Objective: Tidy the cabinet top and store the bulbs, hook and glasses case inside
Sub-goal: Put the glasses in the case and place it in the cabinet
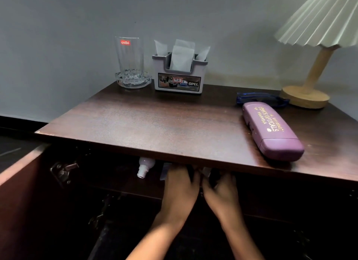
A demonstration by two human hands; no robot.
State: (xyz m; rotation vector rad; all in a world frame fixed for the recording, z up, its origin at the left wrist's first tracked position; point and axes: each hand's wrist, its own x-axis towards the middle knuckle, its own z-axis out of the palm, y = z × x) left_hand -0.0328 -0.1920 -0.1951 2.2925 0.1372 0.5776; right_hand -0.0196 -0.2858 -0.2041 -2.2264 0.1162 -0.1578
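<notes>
A purple glasses case (271, 131) lies on the right of the dark wooden cabinet top (155, 124), near its front edge. A white bulb (144, 167) lies on the shelf inside the open cabinet, half hidden under the top. My left hand (179, 190) and my right hand (220, 192) reach side by side into the dark cabinet, to the right of the bulb. Their fingertips are hidden under the top's edge around something dark with a bit of white packaging; I cannot make out what it is. No hook is visible.
Blue-framed glasses (263, 100) lie behind the case. A tall drinking glass (130, 60) stands in a glass ashtray (133, 81) at the back, beside a grey tissue holder (179, 76). A wooden lamp (308, 93) stands back right. The cabinet door (23, 201) hangs open at left.
</notes>
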